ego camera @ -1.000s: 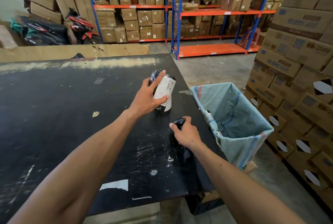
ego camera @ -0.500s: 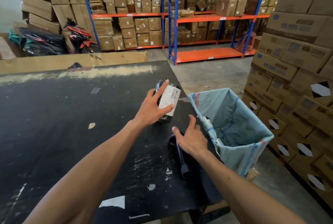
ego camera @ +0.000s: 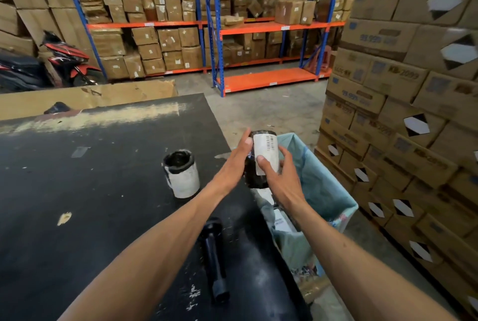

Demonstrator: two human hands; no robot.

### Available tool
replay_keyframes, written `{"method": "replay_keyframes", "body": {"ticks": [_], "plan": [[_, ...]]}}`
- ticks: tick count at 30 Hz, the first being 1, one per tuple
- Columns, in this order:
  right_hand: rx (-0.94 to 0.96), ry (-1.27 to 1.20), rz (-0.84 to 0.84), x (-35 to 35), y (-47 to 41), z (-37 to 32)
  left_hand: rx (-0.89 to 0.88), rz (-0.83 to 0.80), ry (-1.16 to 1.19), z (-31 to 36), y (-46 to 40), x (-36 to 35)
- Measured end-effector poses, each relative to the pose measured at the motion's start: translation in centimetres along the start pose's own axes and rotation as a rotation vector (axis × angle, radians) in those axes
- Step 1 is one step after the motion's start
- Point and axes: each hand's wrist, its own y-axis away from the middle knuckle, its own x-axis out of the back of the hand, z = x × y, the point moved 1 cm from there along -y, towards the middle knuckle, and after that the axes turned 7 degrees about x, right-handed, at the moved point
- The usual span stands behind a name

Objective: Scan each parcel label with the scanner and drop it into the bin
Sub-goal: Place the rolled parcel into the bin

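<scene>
Holding a black plastic-wrapped cylindrical parcel (ego camera: 258,165) upright between them, both hands meet at the right edge of the black, scuffed counter (ego camera: 103,191), right beside the open mouth of the pale blue woven sack bin (ego camera: 326,191). The left hand (ego camera: 234,165) lies along the parcel's left side with its fingers stretched up the wrapping, while the right hand (ego camera: 282,178) wraps around the front and right side, its thumb pressed on the white paper label with a printed barcode (ego camera: 266,151) that faces the camera. The parcel is lifted clear of the counter, partly above the bin's near rim. A second black-wrapped cylindrical parcel with a white paper band around its lower half (ego camera: 181,174) stands upright on the counter to the left of the hands, apart from them. The black handheld scanner (ego camera: 213,256) lies flat on the counter between the 2 forearms, untouched, its long handle pointing toward the near edge. Inside the bin, pale packages show near the bottom, though they are too blurred to make out. Stacked brown cardboard cartons with black-and-white diamond marks (ego camera: 401,113) rise on the right, just beyond the bin. Blue and orange steel racking (ego camera: 258,26) loaded with cartons fills the background, and a red and black motorcycle (ego camera: 64,62) is parked at the far left.
</scene>
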Motion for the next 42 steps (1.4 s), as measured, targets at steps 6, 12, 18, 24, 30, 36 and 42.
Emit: {"method": "replay_keyframes", "body": {"ticks": [6, 12, 18, 24, 30, 36, 42], "plan": [[-0.121, 0.194, -0.003, 4.0, -5.9, 6.0, 0.122, 0.053, -0.203, -3.5, -7.9, -3.5], [-0.207, 0.463, -0.135, 6.4, -11.2, 13.3, 0.312, 0.392, -0.851, -8.7, -14.8, -1.4], [-0.281, 0.629, -0.309, 4.2, -15.7, 20.8, 0.367, 0.373, -0.966, -13.3, -17.6, 0.8], [-0.442, 0.537, -0.348, -0.3, -19.2, 27.7, 0.339, 0.41, -0.987, -14.5, -18.1, 1.1], [-0.548, 0.519, -0.354, -3.9, -20.7, 34.2, 0.358, 0.433, -1.0, -14.8, -18.4, 1.1], [-0.597, 0.497, -0.349, -5.0, -19.7, 37.1, 0.347, 0.439, -0.996, -15.1, -18.4, 1.1], [-0.61, 0.471, -0.343, -5.1, -19.6, 37.2, 0.345, 0.446, -1.009, -15.2, -18.5, 1.2]]}}
